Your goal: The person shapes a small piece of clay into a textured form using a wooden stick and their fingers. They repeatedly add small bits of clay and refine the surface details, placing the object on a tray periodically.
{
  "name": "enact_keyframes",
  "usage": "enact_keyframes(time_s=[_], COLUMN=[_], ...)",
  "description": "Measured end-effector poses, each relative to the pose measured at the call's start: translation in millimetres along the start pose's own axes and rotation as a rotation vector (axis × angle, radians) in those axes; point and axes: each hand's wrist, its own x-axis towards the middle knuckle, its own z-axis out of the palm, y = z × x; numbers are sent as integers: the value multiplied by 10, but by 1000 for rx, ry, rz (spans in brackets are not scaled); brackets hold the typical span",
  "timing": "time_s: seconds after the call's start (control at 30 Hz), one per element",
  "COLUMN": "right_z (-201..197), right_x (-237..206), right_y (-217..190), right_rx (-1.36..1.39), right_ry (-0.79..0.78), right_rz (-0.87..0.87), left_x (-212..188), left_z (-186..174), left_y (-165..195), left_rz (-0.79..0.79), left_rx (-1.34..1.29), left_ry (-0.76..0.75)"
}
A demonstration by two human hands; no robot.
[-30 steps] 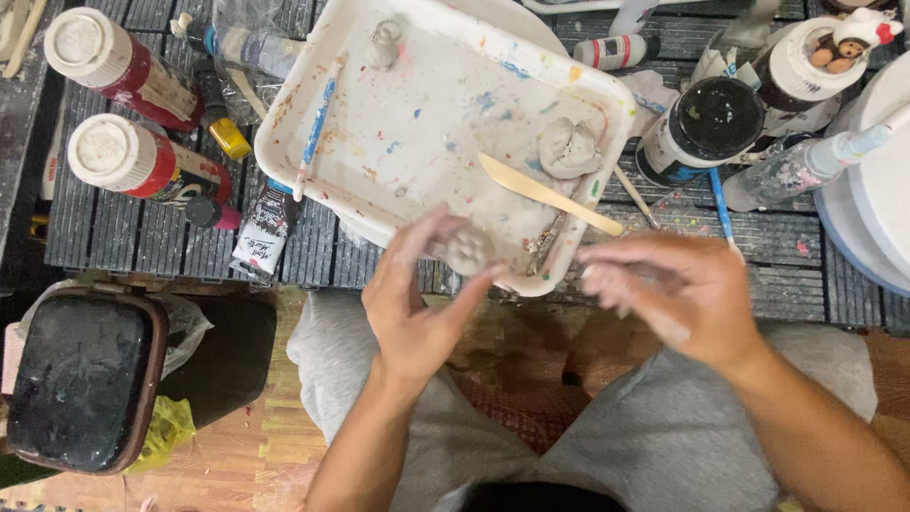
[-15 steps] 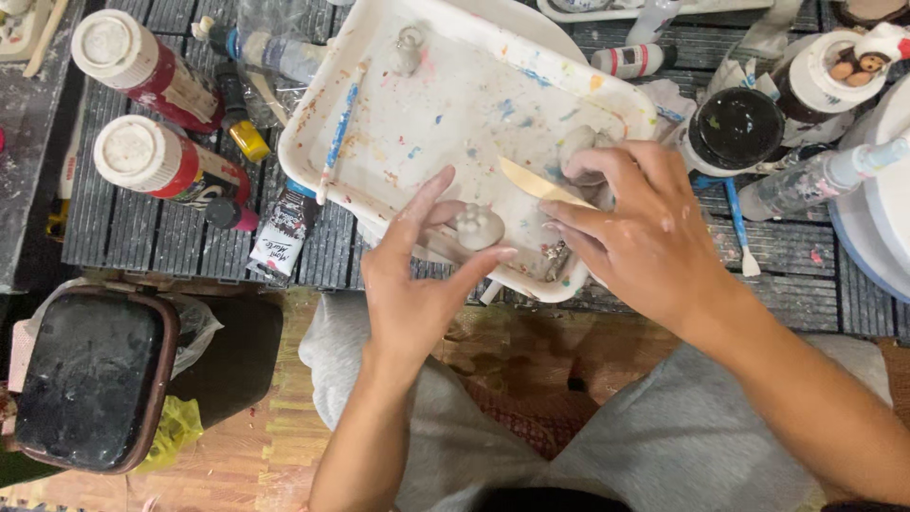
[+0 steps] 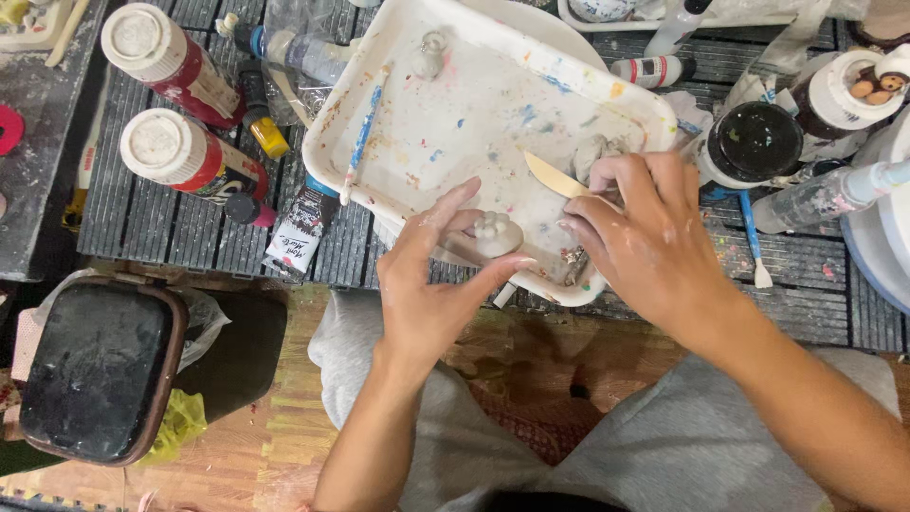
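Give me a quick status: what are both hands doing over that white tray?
Left hand pinching small clay piece over white tray. Right hand on wooden tool, beside grey clay lump. Blue paintbrush lies apart, not obstructing.

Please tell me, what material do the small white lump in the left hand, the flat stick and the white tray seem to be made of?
Small lump: probably soft modelling clay, matte white, with pressed round bumps. Flat stick: likely wood, pale tan, dull, blade-shaped. White tray: seemingly plastic or enamel, smooth, slightly glossy, speckled with dried paint. The left hand pinches the lump; the right hand is by the stick.
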Motion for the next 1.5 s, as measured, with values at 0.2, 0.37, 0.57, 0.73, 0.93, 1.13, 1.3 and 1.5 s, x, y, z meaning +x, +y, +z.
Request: enact_keyframes(time_s=[0.2,0.37,0.57,0.73,0.93,1.13,1.3,1.5], right_z=[-172,-340,-273,-338,-375,-333,-347,-424], right_x=[-49,-128,-106,-92,-30,-14,7,89], right_y=[156,353,439,432,387,420,379,279], right_rx=[39,312,483,366,415,526,539,465], right_ry=[-32,212,206,150,179,193,171,187], right_rz=[94,329,264,210,158,183,196,213], left_x=[74,329,860,926,840,792,732,683], left_z=[-19,-61,-2,-155,-216,-253,-258,-256], left_y=[83,85,-149,-256,-184,-121,-116,-143], left_rz=[-19,136,225,158,-64,-85,-104,-41], left_rx=[25,71,219,261,199,269,340,417], left_ry=[-24,-150,-161,-84,-57,-100,-112,-165])
